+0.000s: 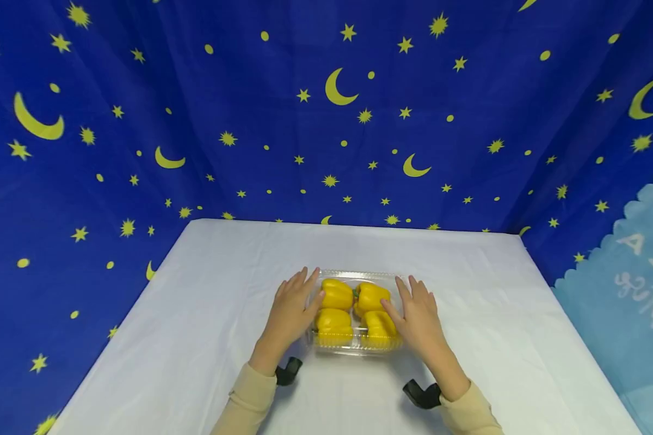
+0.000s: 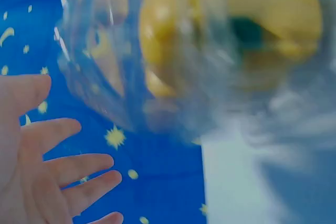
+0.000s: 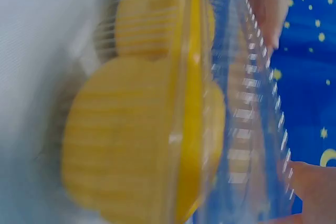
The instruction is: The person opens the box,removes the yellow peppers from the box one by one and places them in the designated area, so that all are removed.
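Note:
A clear plastic clamshell container (image 1: pixel 358 350) with ribbed walls sits on the table, holding several yellow bell peppers (image 1: pixel 334 326) in two rows. Beside its left side is my left hand (image 1: pixel 289 311), fingers straight and spread, the tips near the far left corner. The left wrist view shows that hand (image 2: pixel 42 161) with gaps between its fingers and nothing in them. My right hand (image 1: pixel 419 314) is at the right side, its fingers extended, thumb and fingertips overlapping the rim. In the right wrist view, peppers (image 3: pixel 121 135) appear blurred through the ribbed wall, with a hand (image 3: pixel 320 192) by the edge.
A white cloth covers the table (image 1: pixel 239 260). Behind and to the left hangs a blue curtain (image 1: pixel 283 121) with yellow moons and stars. A light blue scalloped panel (image 1: pixel 620 302) with white lettering is at the right. Black wrist mounts (image 1: pixel 421 394) jut inward below both wrists.

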Available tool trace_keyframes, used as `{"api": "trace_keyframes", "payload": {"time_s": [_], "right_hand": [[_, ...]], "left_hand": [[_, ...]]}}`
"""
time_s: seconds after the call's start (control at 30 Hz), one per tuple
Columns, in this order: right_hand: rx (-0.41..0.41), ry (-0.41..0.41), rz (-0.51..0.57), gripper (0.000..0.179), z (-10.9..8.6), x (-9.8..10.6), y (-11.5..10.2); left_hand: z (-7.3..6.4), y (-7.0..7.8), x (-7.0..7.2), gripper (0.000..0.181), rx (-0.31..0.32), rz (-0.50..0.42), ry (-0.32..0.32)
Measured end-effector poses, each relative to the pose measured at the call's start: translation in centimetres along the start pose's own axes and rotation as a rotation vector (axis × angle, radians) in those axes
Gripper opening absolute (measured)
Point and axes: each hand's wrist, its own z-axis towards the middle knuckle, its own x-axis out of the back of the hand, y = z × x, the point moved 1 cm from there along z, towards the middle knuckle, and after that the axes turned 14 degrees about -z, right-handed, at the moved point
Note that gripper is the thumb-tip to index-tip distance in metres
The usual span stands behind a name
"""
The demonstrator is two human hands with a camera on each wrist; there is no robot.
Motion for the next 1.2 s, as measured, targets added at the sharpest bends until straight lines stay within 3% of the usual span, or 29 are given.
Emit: {"api": "trace_keyframes", "payload": {"time_s": [0.17, 0.33, 0.43, 0.6, 0.77, 0.93, 1.03, 1.2], "right_hand": [[-0.027, 0.026, 0.09, 0.061, -0.9, -0.4, 1.8], [0.003, 0.088, 0.163, 0.055, -2.3, -1.4, 3.1], [0.013, 0.133, 0.226, 0.051, -3.1, -2.4, 3.5], [0.032, 0.255, 0.321, 0.043, -4.1, -3.5, 3.5], [0.046, 0.328, 0.381, 0.034, -4.9, -4.0, 3.3], [0.081, 0.368, 0.328, 0.028, -5.5, -4.3, 3.2], [0.109, 0.356, 0.253, 0.038, -5.9, -4.6, 3.1], [0.147, 0.322, 0.206, 0.066, -6.7, -5.3, 2.5]], "left_hand": [[-1.2, -2.3, 0.4, 0.052, 0.089, -0.062, 0.109], [-3.0, -4.4, -0.3, 0.047, 0.211, -0.128, 0.115], [-3.9, -5.1, -0.8, 0.044, 0.247, -0.2, 0.111], [-5.0, -5.5, -1.5, 0.036, 0.218, -0.367, 0.142], [-5.9, -5.5, -2.3, 0.03, 0.207, -0.47, 0.143], [-6.5, -5.1, -2.7, 0.027, 0.291, -0.577, 0.132], [-6.7, -4.9, -3.1, 0.029, 0.36, -0.756, 0.118], [-7.3, -5.3, -3.7, 0.041, 0.508, -1.204, 0.055]]}}
